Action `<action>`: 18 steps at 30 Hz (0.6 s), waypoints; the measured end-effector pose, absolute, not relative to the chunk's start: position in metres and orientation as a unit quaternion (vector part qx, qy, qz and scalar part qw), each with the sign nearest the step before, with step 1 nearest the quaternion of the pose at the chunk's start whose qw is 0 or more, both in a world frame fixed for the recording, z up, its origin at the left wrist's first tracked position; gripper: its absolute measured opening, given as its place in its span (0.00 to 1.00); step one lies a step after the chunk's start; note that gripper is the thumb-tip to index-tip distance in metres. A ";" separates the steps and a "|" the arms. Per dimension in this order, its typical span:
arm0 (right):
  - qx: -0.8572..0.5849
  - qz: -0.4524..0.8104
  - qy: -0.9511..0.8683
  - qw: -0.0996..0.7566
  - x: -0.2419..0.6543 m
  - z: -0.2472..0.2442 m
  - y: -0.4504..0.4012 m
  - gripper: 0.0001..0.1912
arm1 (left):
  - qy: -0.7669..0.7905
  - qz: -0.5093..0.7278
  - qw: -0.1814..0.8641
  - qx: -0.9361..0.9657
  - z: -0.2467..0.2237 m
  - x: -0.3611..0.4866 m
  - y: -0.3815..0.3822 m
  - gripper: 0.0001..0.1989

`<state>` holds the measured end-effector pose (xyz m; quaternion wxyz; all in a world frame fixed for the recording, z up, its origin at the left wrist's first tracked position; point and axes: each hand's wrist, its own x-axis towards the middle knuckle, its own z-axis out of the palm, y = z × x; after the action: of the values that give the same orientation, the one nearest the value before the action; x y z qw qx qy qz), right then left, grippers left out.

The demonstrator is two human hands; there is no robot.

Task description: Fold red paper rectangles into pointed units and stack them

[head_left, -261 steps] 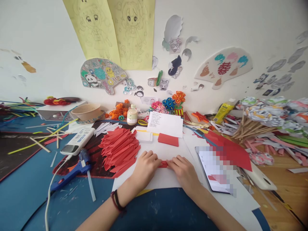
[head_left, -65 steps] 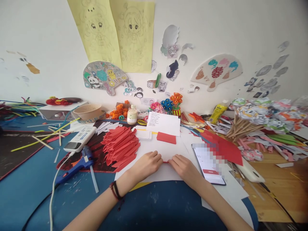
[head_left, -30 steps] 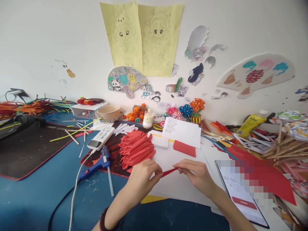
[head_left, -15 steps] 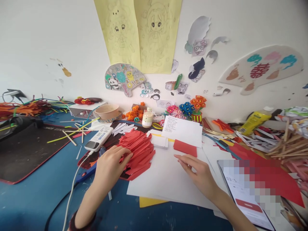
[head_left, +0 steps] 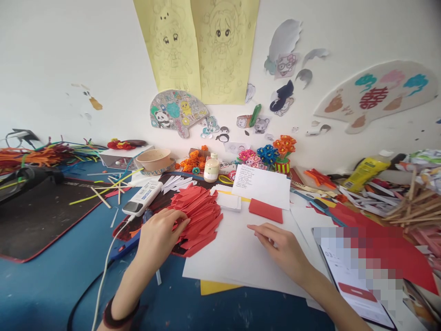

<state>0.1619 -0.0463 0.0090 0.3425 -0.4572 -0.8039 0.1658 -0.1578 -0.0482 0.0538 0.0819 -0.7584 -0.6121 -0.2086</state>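
Note:
A large pile of folded red paper strips [head_left: 200, 216] lies left of centre. My left hand [head_left: 165, 230] rests at the pile's left edge, thumb and fingertips curled close together; whether a strip is between them is too small to tell. My right hand [head_left: 282, 246] hovers over the white paper sheet [head_left: 237, 262], its index finger stretched out to the left, the other fingers loosely bent, with nothing visible in it. Just beyond it lies a red paper rectangle [head_left: 265, 211], beside a stack of small white papers [head_left: 228, 202].
A written note [head_left: 261, 186], a glue bottle [head_left: 211, 169] and paper flowers [head_left: 267, 156] stand behind. At left are a white power strip [head_left: 142, 198] with a cable and a black mat [head_left: 37, 220]. A tablet [head_left: 351, 280] lies at right, near a yellow bottle [head_left: 367, 172].
My right hand has shifted very slightly left. My left hand stays at the pile, and the camera view has moved a little.

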 end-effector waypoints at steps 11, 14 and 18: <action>-0.568 0.014 -0.755 0.329 0.181 -0.003 -0.025 0.16 | -0.583 -0.272 0.124 -0.755 0.068 -0.142 -0.061 0.09; -0.595 -0.014 -0.752 0.283 0.194 -0.006 -0.010 0.16 | -0.513 -0.291 0.116 -0.799 0.075 -0.107 -0.065 0.10; -0.594 0.017 -0.765 0.247 0.202 -0.007 0.000 0.13 | -0.423 -0.187 0.093 -0.881 0.069 -0.049 -0.061 0.09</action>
<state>0.2023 -0.0001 -0.0072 0.2468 -0.5942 -0.7653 0.0165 -0.0494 -0.0612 0.0693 0.0934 -0.8815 -0.4235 -0.1869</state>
